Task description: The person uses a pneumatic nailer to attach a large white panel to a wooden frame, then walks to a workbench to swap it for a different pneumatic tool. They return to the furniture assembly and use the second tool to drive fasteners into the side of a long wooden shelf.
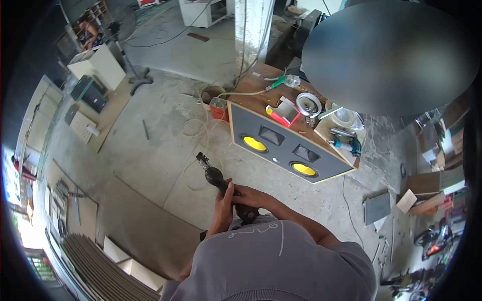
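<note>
In front of my waist I hold a dark power tool [215, 176] with a narrow metal tip that points forward and left. My left hand [224, 204] is closed round the left side of its body. My right hand [252, 196] wraps over it from the right, and the two hands touch. Its rear end shows below my fingers, close to my grey shirt. Forward and right stands a grey-fronted speaker cabinet [241, 125] with yellow cones, apart from the tool.
On the cabinet lie tape rolls [308, 104], a teal power tool [346, 145] and a green-and-clear bottle-like tool [285, 81] with a hose. The hose [206, 135] coils on the floor near a red bucket [219, 108]. A fan [128, 62] and another person [90, 34] are far left.
</note>
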The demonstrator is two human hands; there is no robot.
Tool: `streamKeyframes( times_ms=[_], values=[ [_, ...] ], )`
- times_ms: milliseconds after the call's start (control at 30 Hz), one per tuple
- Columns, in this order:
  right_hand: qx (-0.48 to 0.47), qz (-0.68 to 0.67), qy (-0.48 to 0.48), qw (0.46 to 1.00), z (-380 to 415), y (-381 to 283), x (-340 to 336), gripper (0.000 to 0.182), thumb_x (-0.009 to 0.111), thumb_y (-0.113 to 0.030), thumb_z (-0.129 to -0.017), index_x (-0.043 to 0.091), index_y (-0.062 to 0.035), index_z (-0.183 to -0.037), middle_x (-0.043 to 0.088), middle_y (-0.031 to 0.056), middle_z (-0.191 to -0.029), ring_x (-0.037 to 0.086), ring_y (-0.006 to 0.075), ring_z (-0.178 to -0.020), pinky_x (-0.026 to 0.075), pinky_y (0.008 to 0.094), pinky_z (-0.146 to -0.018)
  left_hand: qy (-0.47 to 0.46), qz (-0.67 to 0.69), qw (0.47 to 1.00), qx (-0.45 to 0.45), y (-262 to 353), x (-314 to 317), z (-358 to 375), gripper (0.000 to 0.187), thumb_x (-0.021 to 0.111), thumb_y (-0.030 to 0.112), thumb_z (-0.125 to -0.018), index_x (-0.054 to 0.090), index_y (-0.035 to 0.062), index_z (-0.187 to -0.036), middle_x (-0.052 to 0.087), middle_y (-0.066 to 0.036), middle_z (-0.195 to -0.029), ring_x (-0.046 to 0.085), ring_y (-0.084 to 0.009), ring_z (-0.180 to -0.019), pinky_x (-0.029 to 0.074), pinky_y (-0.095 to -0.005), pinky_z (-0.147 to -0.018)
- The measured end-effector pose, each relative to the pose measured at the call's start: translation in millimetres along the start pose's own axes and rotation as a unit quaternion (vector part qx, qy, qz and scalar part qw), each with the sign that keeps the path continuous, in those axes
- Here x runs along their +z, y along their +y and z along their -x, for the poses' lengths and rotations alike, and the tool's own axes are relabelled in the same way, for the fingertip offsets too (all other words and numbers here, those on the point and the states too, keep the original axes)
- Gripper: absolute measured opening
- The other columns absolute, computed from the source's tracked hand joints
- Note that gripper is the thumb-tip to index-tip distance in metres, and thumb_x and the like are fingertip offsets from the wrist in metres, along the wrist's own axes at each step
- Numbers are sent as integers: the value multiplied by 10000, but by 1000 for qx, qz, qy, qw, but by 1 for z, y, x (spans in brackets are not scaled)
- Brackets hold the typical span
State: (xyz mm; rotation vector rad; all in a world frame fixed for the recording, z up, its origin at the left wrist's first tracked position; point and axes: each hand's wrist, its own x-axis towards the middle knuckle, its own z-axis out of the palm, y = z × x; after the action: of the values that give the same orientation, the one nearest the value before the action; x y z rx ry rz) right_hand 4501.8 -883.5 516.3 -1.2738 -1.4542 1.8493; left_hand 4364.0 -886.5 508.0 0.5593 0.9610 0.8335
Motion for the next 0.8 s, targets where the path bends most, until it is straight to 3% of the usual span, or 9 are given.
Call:
streamKeyframes(
  times_ms=[233, 367, 533, 600, 700, 800],
  values=[
    [-18, 5, 92, 996, -59, -29, -63, 463, 532, -315, -858, 455, 5, -1183, 566, 165, -1037, 533, 245, -971, 408, 324, -849, -82, -188, 979, 9, 62, 4, -96, 599, 496, 400, -882, 373, -36, -1274, 447, -191, -1229, 436, -243, -1128, 320, -338, -962],
    [-25, 56, 182, 981, -62, -47, -99, 501, 571, -350, -830, 468, 14, -1159, 531, 190, -1000, 502, 284, -963, 388, 342, -844, -150, -257, 955, -21, 93, 12, -127, 614, 450, 399, -900, 304, -29, -1315, 430, -171, -1249, 423, -257, -1158, 355, -350, -957],
    [-8, 167, 293, 941, -45, -23, -141, 531, 612, -370, -791, 492, 18, -1132, 507, 185, -939, 485, 296, -902, 380, 370, -796, -142, -256, 948, -124, 97, 10, -149, 568, 413, 407, -911, 340, 1, -1302, 440, -191, -1260, 447, -278, -1153, 347, -376, -971],
    [-42, 252, 304, 918, -38, -16, -167, 469, 595, -380, -780, 534, -8, -1058, 540, 180, -859, 495, 357, -857, 376, 420, -768, -132, -253, 951, -122, 95, 10, -159, 556, 415, 404, -911, 354, 0, -1287, 463, -183, -1235, 479, -272, -1117, 362, -367, -958],
    [-50, 392, 287, 873, -30, 12, -209, 467, 574, -427, -770, 549, -54, -1049, 542, 137, -862, 500, 310, -886, 330, 421, -831, -86, -227, 963, -120, 86, 10, -170, 558, 446, 437, -891, 417, 11, -1251, 519, -144, -1180, 528, -230, -1043, 382, -338, -907],
    [-41, 501, 272, 820, -20, 18, -252, 418, 649, -383, -706, 563, -113, -1013, 556, 89, -876, 500, 262, -914, 308, 449, -876, -20, -203, 974, -100, 72, 13, -174, 531, 443, 422, -897, 430, 10, -1233, 539, -138, -1149, 549, -221, -1002, 408, -325, -868]
  ],
)
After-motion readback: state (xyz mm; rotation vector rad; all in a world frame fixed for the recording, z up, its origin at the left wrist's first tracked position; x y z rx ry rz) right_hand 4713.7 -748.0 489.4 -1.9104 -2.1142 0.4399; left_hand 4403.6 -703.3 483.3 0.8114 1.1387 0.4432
